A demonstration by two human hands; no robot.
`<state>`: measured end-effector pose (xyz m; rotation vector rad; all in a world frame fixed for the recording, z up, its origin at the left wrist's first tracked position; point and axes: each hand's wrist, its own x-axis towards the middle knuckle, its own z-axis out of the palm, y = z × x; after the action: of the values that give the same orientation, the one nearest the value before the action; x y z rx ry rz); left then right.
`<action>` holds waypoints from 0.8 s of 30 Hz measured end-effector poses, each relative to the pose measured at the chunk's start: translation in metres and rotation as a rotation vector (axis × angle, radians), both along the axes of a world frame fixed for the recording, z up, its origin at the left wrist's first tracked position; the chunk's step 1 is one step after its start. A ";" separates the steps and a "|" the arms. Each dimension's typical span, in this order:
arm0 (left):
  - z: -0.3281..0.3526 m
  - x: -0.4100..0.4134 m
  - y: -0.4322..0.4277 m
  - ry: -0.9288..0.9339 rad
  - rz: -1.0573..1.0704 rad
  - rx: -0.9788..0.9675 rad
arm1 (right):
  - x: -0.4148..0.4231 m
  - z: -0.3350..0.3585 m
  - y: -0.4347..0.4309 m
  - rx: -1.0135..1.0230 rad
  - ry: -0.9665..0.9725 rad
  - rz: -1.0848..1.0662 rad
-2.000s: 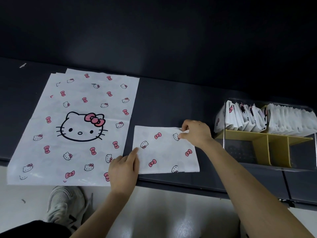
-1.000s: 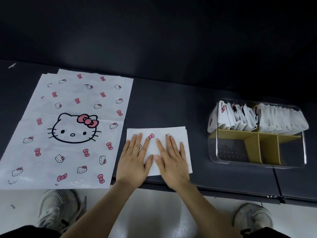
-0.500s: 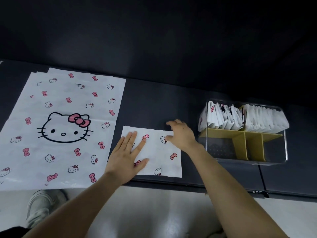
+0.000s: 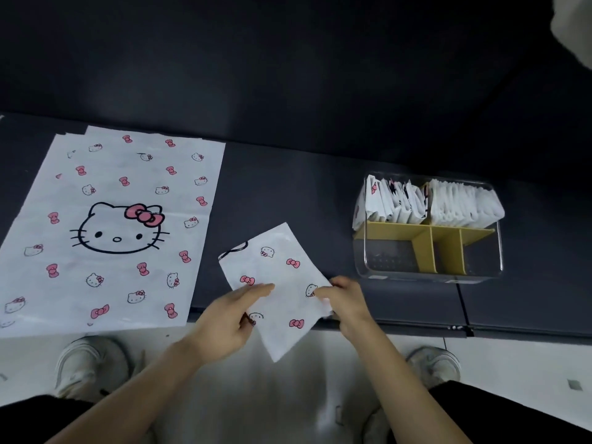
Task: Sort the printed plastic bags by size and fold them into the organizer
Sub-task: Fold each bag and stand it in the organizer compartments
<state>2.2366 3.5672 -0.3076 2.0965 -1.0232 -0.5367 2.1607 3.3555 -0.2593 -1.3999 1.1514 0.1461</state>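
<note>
2 hands hold 1 folded bag (image 4: 282, 277): the left hand (image 4: 224, 325) pinches its near left edge, with its fingers (image 4: 259, 288) laid over the top, and the right hand (image 4: 346, 302) pinches the right edge. The bag sits between the fingers, turned askew, its near corner hanging past the desk (image 4: 288, 193) edge. Whether it touches the desk is hard to tell. Left of the fingers lies 1 large flat bag (image 4: 105, 232) with a cat face. Edges of more sheets show under its far left corner, too few visible to count. Beyond the fingers to the right stands 1 clear organizer (image 4: 429, 270) with yellow dividers. Its 2 back sections are packed with upright folded bags, too tightly to count. The desk is dark and matte, with a dark wall behind. Below the fingers is a pale glossy floor (image 4: 256, 395) with 2 light shoes, both partly hidden by the arms and dark clothing.
</note>
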 end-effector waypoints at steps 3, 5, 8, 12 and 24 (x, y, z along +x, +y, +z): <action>-0.012 -0.009 0.006 -0.154 -0.125 0.021 | -0.007 0.006 0.006 0.213 -0.036 -0.135; -0.010 -0.010 0.004 -0.080 -0.064 0.042 | -0.009 0.011 0.009 0.317 -0.050 -0.166; 0.000 -0.014 -0.001 0.094 0.076 -0.016 | -0.017 0.020 0.012 0.387 -0.042 -0.177; 0.006 -0.013 -0.015 0.284 0.432 -0.041 | -0.024 0.031 0.003 0.442 -0.101 -0.254; 0.026 0.005 -0.024 0.694 0.598 -0.059 | 0.017 -0.020 -0.003 -0.166 -0.120 0.138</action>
<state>2.2412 3.5429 -0.2815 1.8163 -0.0116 -0.8146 2.1777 3.3525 -0.2790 -1.6135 0.9852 0.0639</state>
